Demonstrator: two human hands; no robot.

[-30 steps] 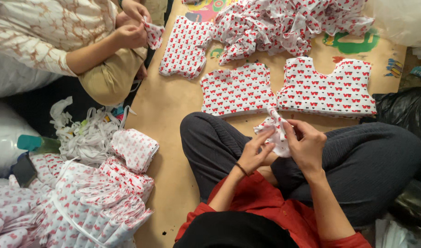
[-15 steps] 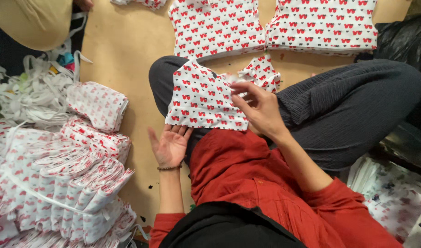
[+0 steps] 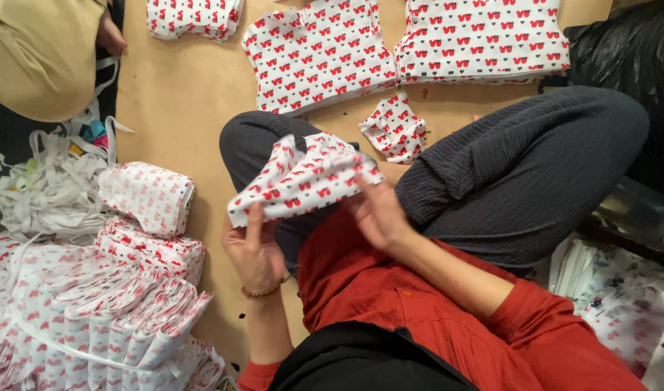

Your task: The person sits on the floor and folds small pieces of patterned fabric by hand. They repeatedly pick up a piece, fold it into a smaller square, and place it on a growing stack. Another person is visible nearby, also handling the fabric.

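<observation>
While two flat stacks of white heart-print cut fabric (image 3: 397, 51) sit on the tan floor (image 3: 180, 101), a white heart-print fabric piece (image 3: 303, 181) is over the lap, left hand (image 3: 256, 250) pinching its lower corner, right hand (image 3: 375, 213) gripping the other edge, fingers closed on it

The person sits cross-legged, knees spread wide in dark trousers. The left hand (image 3: 256, 250) is raised palm up just below the printed fabric piece (image 3: 303, 177), fingers pinching its lower left corner; a thin bracelet circles the wrist. The right hand (image 3: 379, 213) grips the fabric piece's right edge, fingers curled over it, its red-sleeved forearm running down and to the right.
</observation>
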